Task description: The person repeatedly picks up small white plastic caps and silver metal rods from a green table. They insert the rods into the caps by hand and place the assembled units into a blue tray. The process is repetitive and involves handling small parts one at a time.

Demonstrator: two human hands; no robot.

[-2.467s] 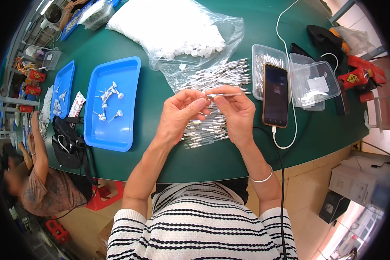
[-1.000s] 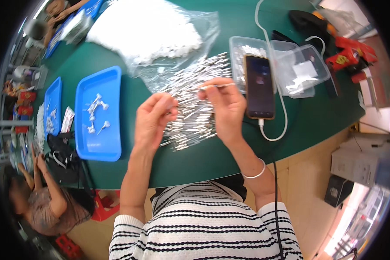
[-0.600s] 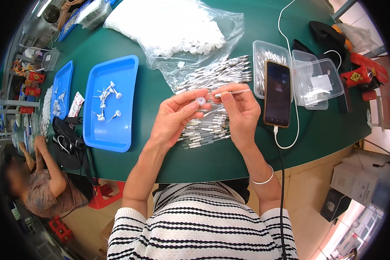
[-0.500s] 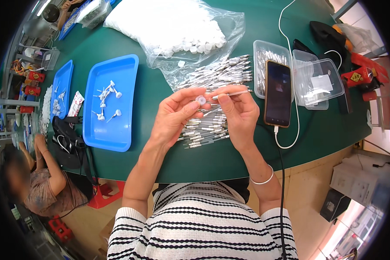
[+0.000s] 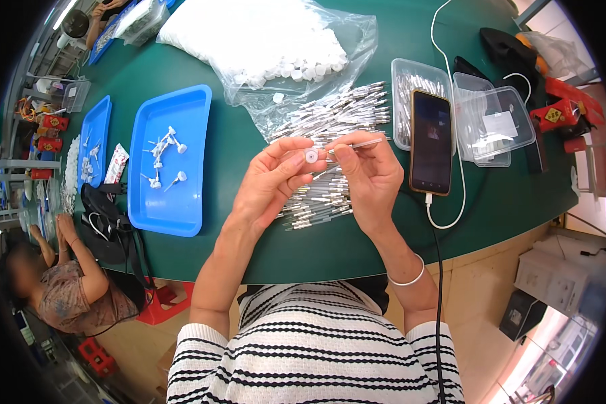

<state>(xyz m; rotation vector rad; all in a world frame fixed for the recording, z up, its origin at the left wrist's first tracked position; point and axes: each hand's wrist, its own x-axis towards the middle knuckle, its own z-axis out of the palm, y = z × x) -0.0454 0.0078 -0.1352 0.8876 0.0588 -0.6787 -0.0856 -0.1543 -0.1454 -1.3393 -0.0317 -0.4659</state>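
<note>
Between thumb and fingers my left hand (image 5: 276,176) pinches a small round white cap (image 5: 310,156), its flat face with a central hole turned up. My right hand (image 5: 368,170) is closed on a thin metal-and-white rod (image 5: 363,143), which points left toward the cap. Whether the rod's tip touches the cap is hidden by my fingertips. Beneath and beyond both hands lies a heap of similar thin rods (image 5: 343,114) on the green table. Farther back, a clear plastic bag (image 5: 363,40) spills many white caps (image 5: 303,64).
A blue tray (image 5: 172,219) with several white capped pieces (image 5: 161,151) stands left. To the right are a clear box of rods (image 5: 402,138), a charging phone (image 5: 431,145) with a white cable, and clear lids (image 5: 505,128). A co-worker (image 5: 74,289) sits at far left.
The cap and rod stay in my hands, with only slight finger shifts; my left thumb has moved a little. The view has shifted very slightly.
</note>
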